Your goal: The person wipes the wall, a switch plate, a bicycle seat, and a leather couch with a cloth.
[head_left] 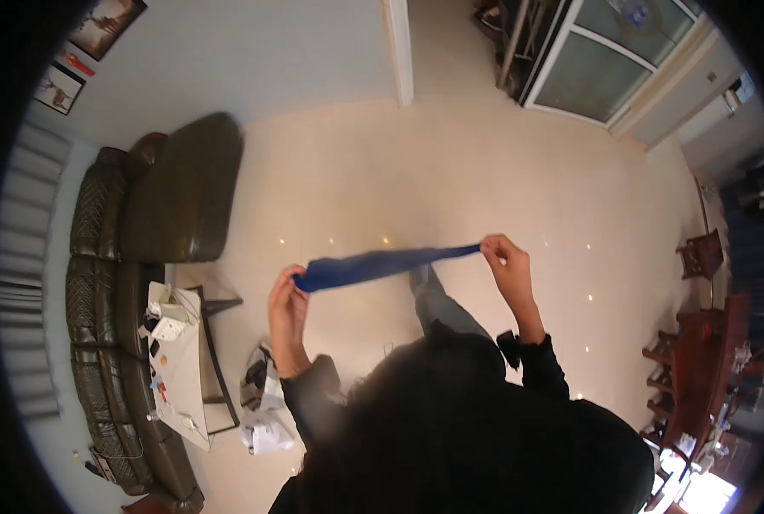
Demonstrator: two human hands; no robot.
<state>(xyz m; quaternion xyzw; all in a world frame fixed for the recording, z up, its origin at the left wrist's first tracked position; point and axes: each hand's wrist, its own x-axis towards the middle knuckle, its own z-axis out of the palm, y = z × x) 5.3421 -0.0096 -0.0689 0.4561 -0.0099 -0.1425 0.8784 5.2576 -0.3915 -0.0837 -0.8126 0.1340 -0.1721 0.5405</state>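
A long strip of dark blue cloth (382, 265) is stretched between my two hands, above the floor in front of me. My left hand (288, 300) pinches its wider left end. At the right, my right hand (507, 255) grips the narrower end between thumb and fingers. The strip slants slightly upward to the right. What kind of cloth item it is, I cannot make out. Both arms are in dark sleeves, and one of my legs (450, 310) shows below the cloth.
On the left stand a dark green leather sofa (180, 193) and a white-topped table (176, 377) with small items. Bags (266, 433) lie on the floor beside it. Wooden chairs (665, 377) and a wooden table (707, 368) line the right. A glass door (600, 68) is at the far right.
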